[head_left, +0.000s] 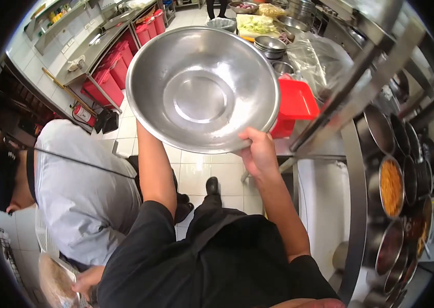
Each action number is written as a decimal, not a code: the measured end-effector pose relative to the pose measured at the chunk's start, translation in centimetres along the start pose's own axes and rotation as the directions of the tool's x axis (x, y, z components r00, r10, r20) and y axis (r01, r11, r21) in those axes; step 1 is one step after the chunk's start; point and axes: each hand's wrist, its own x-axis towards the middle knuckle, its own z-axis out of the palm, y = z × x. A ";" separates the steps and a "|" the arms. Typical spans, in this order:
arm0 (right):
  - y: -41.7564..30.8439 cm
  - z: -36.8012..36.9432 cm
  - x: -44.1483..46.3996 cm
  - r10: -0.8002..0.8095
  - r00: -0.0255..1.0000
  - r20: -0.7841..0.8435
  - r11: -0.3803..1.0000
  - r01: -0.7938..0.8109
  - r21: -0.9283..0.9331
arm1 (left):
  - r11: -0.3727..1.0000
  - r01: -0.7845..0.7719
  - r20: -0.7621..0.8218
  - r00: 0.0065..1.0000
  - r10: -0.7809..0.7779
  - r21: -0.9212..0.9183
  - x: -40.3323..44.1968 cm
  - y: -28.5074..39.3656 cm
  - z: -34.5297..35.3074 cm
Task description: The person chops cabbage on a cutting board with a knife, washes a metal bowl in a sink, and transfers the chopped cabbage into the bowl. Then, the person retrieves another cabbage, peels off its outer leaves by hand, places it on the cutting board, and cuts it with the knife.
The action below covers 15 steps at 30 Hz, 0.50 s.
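Observation:
A wide stainless steel mixing bowl (196, 97) is held up in front of me, its open side tilted toward me and nothing inside. My right hand (259, 153) grips its lower right rim, thumb over the edge and fingers underneath. My left forearm (154, 164) reaches up behind the bowl's lower left side. The bowl hides the left hand, so its fingers do not show. Just right of the bowl, a red plastic container (297, 100) stands on the steel counter.
A co-worker in a grey shirt (81, 179) bends close on my left, a hand on a clear bag (57, 282). Metal pans (391, 187) with food line the right. Stacked bowls (270, 45) and chopped greens (258, 24) stand ahead. Red bins (104, 88) sit under the left counter.

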 end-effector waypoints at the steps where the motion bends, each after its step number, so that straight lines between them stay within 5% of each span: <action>1: -0.3 0.9 1.3 -0.010 1.000 -0.020 1.000 0.010 0.002 | 1.000 0.001 0.001 1.000 -0.001 0.000 1.3 0.0 -0.4; 3: 0.5 2.6 5.5 -0.113 0.994 -0.004 0.994 0.113 -0.007 | 1.000 0.019 0.009 1.000 -0.019 -0.004 5.2 0.1 -2.2; 12: 2.1 3.8 24.4 -0.111 0.982 -0.151 0.985 0.088 -0.149 | 0.926 0.373 0.260 0.890 -0.374 0.056 23.0 2.4 -12.3; 15: 0.8 5.7 28.7 -0.052 0.984 -0.172 0.988 0.025 -0.153 | 0.900 0.414 0.154 0.889 -0.432 0.133 25.9 2.1 -14.8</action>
